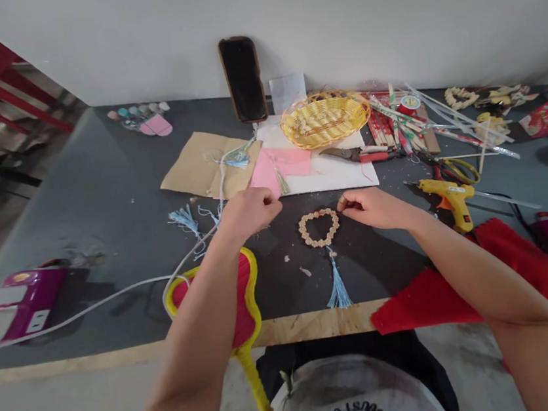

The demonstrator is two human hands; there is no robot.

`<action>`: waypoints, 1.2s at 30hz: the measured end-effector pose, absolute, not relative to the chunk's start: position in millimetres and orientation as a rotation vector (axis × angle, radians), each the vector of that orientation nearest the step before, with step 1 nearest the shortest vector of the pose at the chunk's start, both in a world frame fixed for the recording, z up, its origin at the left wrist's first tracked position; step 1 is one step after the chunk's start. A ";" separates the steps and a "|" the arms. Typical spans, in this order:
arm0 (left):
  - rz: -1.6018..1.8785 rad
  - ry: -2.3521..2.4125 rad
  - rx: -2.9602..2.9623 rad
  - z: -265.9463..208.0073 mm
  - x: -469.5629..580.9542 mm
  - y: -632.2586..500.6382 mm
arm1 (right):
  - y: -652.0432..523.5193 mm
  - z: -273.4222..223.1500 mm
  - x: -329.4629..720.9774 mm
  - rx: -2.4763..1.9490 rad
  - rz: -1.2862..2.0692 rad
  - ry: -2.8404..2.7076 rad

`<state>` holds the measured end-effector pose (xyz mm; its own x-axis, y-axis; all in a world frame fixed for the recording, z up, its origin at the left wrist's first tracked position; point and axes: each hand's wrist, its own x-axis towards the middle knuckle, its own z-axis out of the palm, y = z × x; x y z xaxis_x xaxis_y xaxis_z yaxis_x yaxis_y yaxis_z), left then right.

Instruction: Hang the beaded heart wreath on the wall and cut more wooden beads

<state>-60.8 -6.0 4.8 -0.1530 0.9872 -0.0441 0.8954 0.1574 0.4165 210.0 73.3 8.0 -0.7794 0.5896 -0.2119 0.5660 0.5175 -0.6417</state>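
Note:
A heart-shaped ring of small beige pieces [304, 232] lies on the dark table in front of me, a light-blue tassel [337, 285] hanging from its lower tip toward the table edge. Red shows along the ring's top. My right hand [372, 209] is closed, its fingertips pinched right beside the ring's upper right; whether they grip it or a fine thread I cannot make out. Left of the ring, my left hand [250, 212] is closed with thumb against curled fingers, just in front of the pink sheet [264, 179]. What it holds, if anything, is hidden.
A yellow woven basket [328, 136], pliers [374, 154] and brown paper [195, 165] lie behind. On the right are a yellow glue gun [451, 195] and red cloth [424, 304]. A white cable [116, 293] crosses the left side near a yellow-rimmed hand mirror shape [251, 300].

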 end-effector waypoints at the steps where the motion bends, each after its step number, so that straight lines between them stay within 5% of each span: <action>1: 0.431 2.129 1.819 4.6 -61.0 -6.1 | 73.2 9.0 209.2 -1.026 1.127 -2.705; 23: 1.116 1.777 1.652 -2.4 -28.4 0.3 | 94.2 17.3 135.5 -0.822 1.414 -2.524; 36: 0.627 1.878 1.826 -7.6 -5.9 -5.0 | 95.4 8.3 149.4 -0.866 1.643 -2.092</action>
